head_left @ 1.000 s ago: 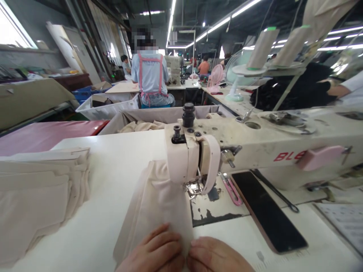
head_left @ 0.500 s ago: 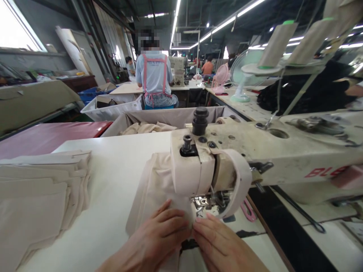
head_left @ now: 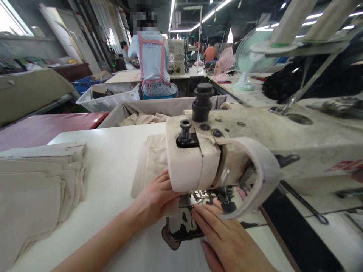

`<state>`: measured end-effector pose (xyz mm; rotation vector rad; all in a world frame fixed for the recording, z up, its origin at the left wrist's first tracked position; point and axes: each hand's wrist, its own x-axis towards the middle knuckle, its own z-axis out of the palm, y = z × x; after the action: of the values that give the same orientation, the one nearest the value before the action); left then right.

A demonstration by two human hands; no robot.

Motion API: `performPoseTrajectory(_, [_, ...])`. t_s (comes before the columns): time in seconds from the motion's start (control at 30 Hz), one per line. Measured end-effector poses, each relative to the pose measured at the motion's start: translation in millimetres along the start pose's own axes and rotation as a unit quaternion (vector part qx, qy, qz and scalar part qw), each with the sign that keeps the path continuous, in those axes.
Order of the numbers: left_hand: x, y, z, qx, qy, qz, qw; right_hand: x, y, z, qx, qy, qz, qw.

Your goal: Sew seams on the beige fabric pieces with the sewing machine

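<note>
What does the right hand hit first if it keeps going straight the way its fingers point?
Probably the presser foot under the sewing machine head: the right hand points up-left at it, fingertips almost there. Depth is unclear, so the gap can't be judged.

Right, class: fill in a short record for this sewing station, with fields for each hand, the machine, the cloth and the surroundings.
left hand: flat on the beige cloth piece, fingers beside the machine head
right hand: on the table, fingertips by the needle plate
sewing machine: worn cream body, black knob on top
cloth stack: beige pieces piled at the left of the white table
bin: behind the table, cloth inside
other person: seated ahead, back turned, pink apron straps
</note>
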<state>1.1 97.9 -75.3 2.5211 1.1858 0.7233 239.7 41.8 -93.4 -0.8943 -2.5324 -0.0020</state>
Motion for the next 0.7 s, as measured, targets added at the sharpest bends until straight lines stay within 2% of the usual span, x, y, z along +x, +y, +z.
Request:
performPoseTrajectory(0.07, [2.8, -5.3, 1.9, 0.02, -0.039, -0.002, 0.999, 1.5, -1.6, -0.6, 0.026, 0.005, 0.014, 1.0])
performPoseTrajectory(0.17, [5.6, -7.6, 0.0, 0.065, -0.031, -0.053, 0.996, -1.6, -6.0, -3.0, 0.117, 0.012, 0.056, 0.991])
performPoseTrajectory(0.2, [4.8, -5.1, -1.8, 0.085, -0.025, -0.072, 0.993, -5.2, -8.1, -4.8, 0.182, 0.016, 0.085, 0.98])
performPoseTrajectory(0.23, [2.5, -0.5, -3.6, 0.106, -0.018, -0.09, 0.99, -10.0, -10.6, -7.1, 0.273, 0.022, 0.12, 0.954])
performPoseTrajectory(0.27, [-1.8, 5.9, -4.8, 0.126, -0.018, -0.104, 0.986, -15.5, -13.4, -9.9, 0.386, 0.029, 0.162, 0.908])
performPoseTrajectory(0.3, [-8.2, 13.7, -4.9, 0.143, -0.028, -0.118, 0.982, -21.0, -16.3, -13.2, 0.508, 0.029, 0.208, 0.835])
performPoseTrajectory(0.37, [-26.3, 29.8, -1.0, 0.17, -0.062, -0.136, 0.974, -29.5, -22.1, -20.0, 0.713, 0.018, 0.292, 0.637])
performPoseTrajectory(0.4, [-36.7, 36.5, 2.7, 0.176, -0.076, -0.143, 0.971, -31.6, -24.9, -22.7, 0.774, 0.009, 0.323, 0.545])
performPoseTrajectory(0.43, [-46.8, 41.3, 7.0, 0.181, -0.058, -0.129, 0.973, -32.0, -27.6, -24.4, 0.808, -0.003, 0.347, 0.476])
performPoseTrajectory(0.47, [-55.8, 44.2, 11.2, 0.181, -0.033, -0.116, 0.976, -30.9, -30.3, -24.8, 0.825, -0.019, 0.366, 0.43])
performPoseTrajectory(0.5, [-63.0, 45.2, 14.7, 0.174, -0.007, -0.108, 0.979, -28.5, -33.1, -23.8, 0.832, -0.044, 0.375, 0.406])
performPoseTrajectory(0.53, [-68.2, 45.0, 17.0, 0.163, 0.015, -0.098, 0.982, -25.3, -35.9, -21.6, 0.832, -0.077, 0.377, 0.4])
performPoseTrajectory(0.6, [-72.5, 42.7, 17.8, 0.132, 0.021, -0.076, 0.988, -17.5, -41.1, -14.8, 0.822, -0.129, 0.361, 0.421])
performPoseTrajectory(0.63, [-72.5, 41.6, 16.9, 0.116, 0.013, -0.055, 0.992, -13.3, -43.0, -11.2, 0.814, -0.126, 0.349, 0.446])
performPoseTrajectory(0.7, [-71.1, 41.0, 14.9, 0.082, -0.01, 0.006, 0.997, -4.6, -44.2, -5.9, 0.786, -0.064, 0.336, 0.515])
